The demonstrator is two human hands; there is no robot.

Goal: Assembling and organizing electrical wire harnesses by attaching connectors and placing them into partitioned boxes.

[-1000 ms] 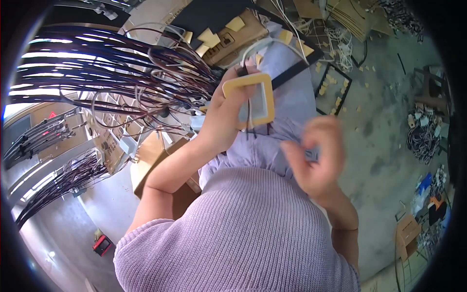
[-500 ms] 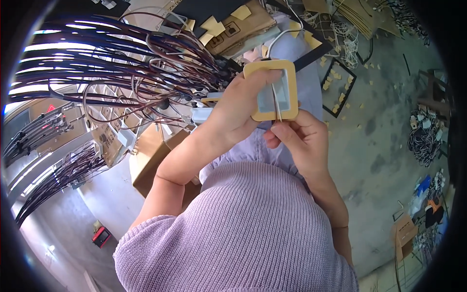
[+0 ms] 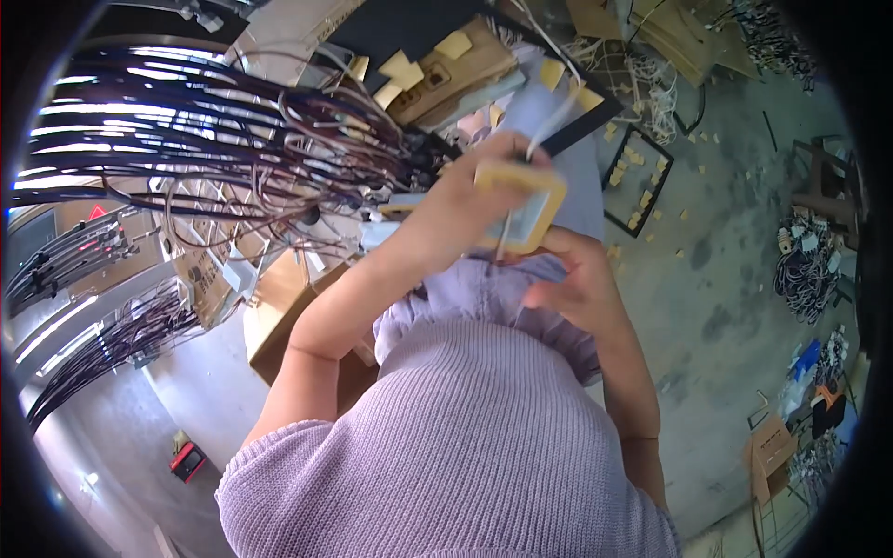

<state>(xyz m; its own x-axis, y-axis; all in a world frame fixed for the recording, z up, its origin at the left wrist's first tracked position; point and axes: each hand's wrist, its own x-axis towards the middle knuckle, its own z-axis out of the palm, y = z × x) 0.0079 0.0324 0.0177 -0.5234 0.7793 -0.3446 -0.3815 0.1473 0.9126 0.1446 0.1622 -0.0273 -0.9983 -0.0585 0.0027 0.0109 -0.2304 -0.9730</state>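
Note:
My left hand (image 3: pixel 462 206) grips a small rectangular piece with a rounded yellow rim (image 3: pixel 557 200) and a pale blue-grey middle. The piece is tilted and blurred by motion. Across its face runs a thin pale strand (image 3: pixel 505 232), and a whitish cable (image 3: pixel 551 128) rises from its top. At its lower right corner is my right hand (image 3: pixel 588 281), thumb spread away from the fingers and nothing visible between them. Whether its fingertips touch the rim behind, I cannot tell.
A thick bundle of dark and brown cables (image 3: pixel 223 139) hangs at the left. Ahead lies a black board (image 3: pixel 372 33) with yellow pads (image 3: pixel 402 71) and cardboard. An open carton (image 3: pixel 270 302) stands left of me. Yellow scraps and a black frame (image 3: pixel 609 206) lie on the floor.
The yellow-rimmed piece has tilted and shifted slightly down in my left hand. My right hand has let go of the strand at its lower edge, and its thumb has spread away.

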